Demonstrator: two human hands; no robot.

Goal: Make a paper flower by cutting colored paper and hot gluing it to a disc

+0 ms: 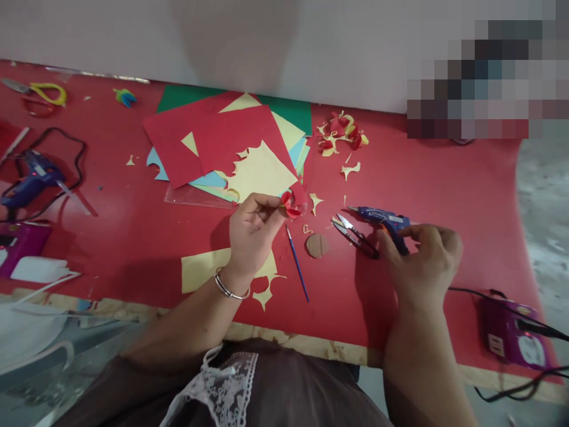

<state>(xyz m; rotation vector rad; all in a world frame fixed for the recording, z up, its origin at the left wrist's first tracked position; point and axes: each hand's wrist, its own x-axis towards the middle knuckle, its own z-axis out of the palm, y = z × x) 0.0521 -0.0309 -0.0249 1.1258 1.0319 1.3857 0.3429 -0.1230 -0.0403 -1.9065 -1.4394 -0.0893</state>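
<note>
My left hand (254,228) pinches a small red paper flower piece (293,203) above the red table (133,237). A silver bangle sits on that wrist. To the right, my right hand (422,255) wraps around the grip of a blue glue gun (382,218) whose nozzle points left toward the flower. Small thread snips (353,234) lie just left of the gun. A thin blue brush (297,264) and a brown cardboard disc (317,245) lie between my hands.
Stacked red, yellow, green and blue paper sheets (231,142) lie behind my left hand. Red and yellow paper scraps (341,135) sit at the back. A second glue gun (31,181) and yellow scissors (47,92) are far left. A purple power strip (515,335) is at right.
</note>
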